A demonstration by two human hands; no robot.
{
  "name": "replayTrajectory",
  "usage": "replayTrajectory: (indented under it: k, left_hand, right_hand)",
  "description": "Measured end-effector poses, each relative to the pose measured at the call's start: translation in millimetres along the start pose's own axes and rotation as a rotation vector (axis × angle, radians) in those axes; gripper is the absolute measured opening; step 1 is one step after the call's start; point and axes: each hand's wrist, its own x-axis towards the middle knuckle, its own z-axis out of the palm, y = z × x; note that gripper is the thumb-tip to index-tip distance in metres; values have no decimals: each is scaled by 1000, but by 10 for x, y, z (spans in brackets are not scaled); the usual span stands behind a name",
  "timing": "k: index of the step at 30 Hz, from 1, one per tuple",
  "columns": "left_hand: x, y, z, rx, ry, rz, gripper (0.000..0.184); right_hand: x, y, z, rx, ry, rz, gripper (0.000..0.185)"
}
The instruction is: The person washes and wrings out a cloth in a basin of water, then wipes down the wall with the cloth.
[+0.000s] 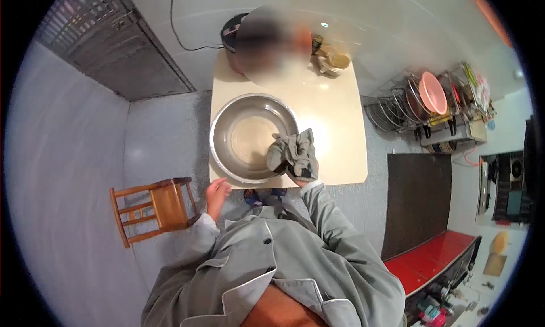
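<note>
A wide metal basin [223,159] stands at the front left of the pale table [340,151]. My right hand [306,178] grips a crumpled grey-green cloth [298,151] at the basin's right edge, and part of the cloth hangs over the rim. The cloth covers most of that hand's fingers. My left hand [217,195] is just off the table's front left corner, below the basin's rim. It holds nothing, and its fingers are loosely bent and slightly apart. Water in the basin cannot be made out for certain.
At the table's back are a blurred patch, a dark pot [231,29] and a bowl [336,63] with a plastic bag. A wooden chair [168,206] stands left. Right are a wire rack with a pink basin [432,93], a dark mat [420,196] and a red-topped counter [431,259].
</note>
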Motion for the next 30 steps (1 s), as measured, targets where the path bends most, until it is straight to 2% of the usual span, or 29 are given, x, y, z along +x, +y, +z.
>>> replayTrajectory:
  k: [1,3,4,5,7,8,9,10,11,16,18,19,20,22,23,24,26,27,28,30]
  left_hand:
    - [28,165,75,-2,28,13,28]
    - [0,394,287,-33,-4,89,28]
    - [-48,393,366,-37,15,90,28]
    - [-61,407,438,-30,3,88,28]
    - [-30,442,563,-23,-1,93,28]
    - [-15,440,612,-21,-5,92,28]
    - [-13,427,646,-17,-11,87,28]
    - [-34,422,654,-9,-16,77,28]
    - [-45,416,669,-1,-13,66,28]
    - [129,393,741,18,-34,9,30]
    - [253,414,777,49,-47,-12,32]
    - [316,424,793,85,-65,-28,33]
    - [424,366,798,93,-70,-24,33]
    - [628,358,800,110,-83,-91,35]
    - [689,375,790,147,-108,-149,42]
    - [741,377,783,156,-112,-155,42]
    - [825,430,797,23,-141,-264,49]
    - [880,471,805,25,-153,-318,56]
    - [961,480,798,26,-159,-321,56]
    - [1086,413,774,61,-189,-342,59]
  right_hand:
    - [166,48,103,201,5,74,38]
    - [460,119,241,1103,75,385,34]
    - [519,-108,284,1423,72,512,34]
    - [589,-236,353,1427,56,519,34]
    - [736,-358,463,974,169,627,27]
    - [813,-165,499,977,161,629,27]
    - [876,213,547,551,118,590,26]
    - [909,289,605,132,72,539,25]
    - [927,358,579,-24,-53,598,27]
    - [848,720,713,-93,-78,526,36]
    - [893,926,679,-377,-75,483,38]
    - [917,986,630,-450,-76,389,50]
    - [949,1017,619,-444,-67,388,50]
    - [1022,1042,657,-738,168,349,64]
    - [1068,1041,635,-710,164,430,74]
    - [1080,1049,684,-705,168,439,74]
    - [1111,1059,782,-534,61,730,65]
    - [1131,1059,854,-635,-79,769,57]
    - [1055,1055,953,-634,-67,731,51]
    - [1018,1121,1017,-414,-277,852,53]
